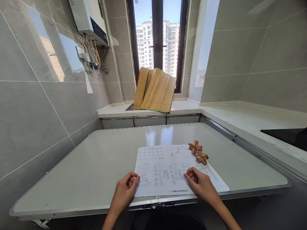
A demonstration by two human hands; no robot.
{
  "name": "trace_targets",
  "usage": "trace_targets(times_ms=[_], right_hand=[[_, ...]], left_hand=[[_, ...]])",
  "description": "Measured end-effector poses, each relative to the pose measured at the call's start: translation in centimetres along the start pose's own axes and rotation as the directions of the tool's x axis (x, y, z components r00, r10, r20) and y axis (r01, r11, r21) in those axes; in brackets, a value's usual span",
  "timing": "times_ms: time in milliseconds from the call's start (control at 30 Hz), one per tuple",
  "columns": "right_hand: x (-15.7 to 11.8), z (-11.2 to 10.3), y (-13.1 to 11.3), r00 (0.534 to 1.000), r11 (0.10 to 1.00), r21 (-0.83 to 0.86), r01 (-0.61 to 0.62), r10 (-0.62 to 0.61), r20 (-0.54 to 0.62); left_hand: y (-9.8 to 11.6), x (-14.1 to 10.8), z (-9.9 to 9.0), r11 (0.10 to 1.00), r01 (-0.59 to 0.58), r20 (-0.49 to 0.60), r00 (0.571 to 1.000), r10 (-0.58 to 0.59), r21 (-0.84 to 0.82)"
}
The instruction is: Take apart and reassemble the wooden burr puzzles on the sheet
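A white printed instruction sheet [165,163] with rows of small line drawings lies flat on the table, its heading upside down near the front edge. My left hand [125,190] rests at the sheet's left edge, fingers loosely curled, with nothing visible in it. Over the lower right part of the sheet is my right hand [202,185], curled in the same way, thumb and forefinger close together and no object between them. Two wooden interlocking puzzles sit by the sheet's right edge: the farther puzzle [195,147] and the nearer puzzle [202,157], close together.
The pale folding table [83,169] has a centre seam and a front latch [158,205]. Behind it, a folded bamboo mat [158,91] leans before the window on a white counter [187,104]. A metal rail [218,126] borders the right counter. A water heater [90,20] hangs left.
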State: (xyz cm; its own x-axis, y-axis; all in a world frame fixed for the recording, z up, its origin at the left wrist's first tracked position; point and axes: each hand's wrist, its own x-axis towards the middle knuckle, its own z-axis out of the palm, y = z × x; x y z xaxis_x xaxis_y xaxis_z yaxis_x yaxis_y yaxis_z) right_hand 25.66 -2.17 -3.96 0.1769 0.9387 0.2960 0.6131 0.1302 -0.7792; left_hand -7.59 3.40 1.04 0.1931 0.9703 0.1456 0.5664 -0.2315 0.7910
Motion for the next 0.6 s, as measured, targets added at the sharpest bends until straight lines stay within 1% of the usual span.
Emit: trace_targets(times_ms=[167,400,600], right_hand=[[0.02,0.05,0.15,1.0,1.0,-0.001,-0.011,0.011,0.015],[0.04,0.09,0.42,0.999,1.0,0.01,-0.016,0.015,0.028],[0.02,0.09,0.43,0.999,1.0,0.018,-0.023,0.022,0.03]], left_hand=[[0.15,-0.01,-0.02,1.0,0.025,0.004,1.0,-0.025,0.001],[0.04,0.02,0.13,1.0,0.01,-0.003,1.0,-0.01,-0.005],[-0.25,0.09,0.16,1.0,0.018,0.001,1.0,-0.018,0.01]])
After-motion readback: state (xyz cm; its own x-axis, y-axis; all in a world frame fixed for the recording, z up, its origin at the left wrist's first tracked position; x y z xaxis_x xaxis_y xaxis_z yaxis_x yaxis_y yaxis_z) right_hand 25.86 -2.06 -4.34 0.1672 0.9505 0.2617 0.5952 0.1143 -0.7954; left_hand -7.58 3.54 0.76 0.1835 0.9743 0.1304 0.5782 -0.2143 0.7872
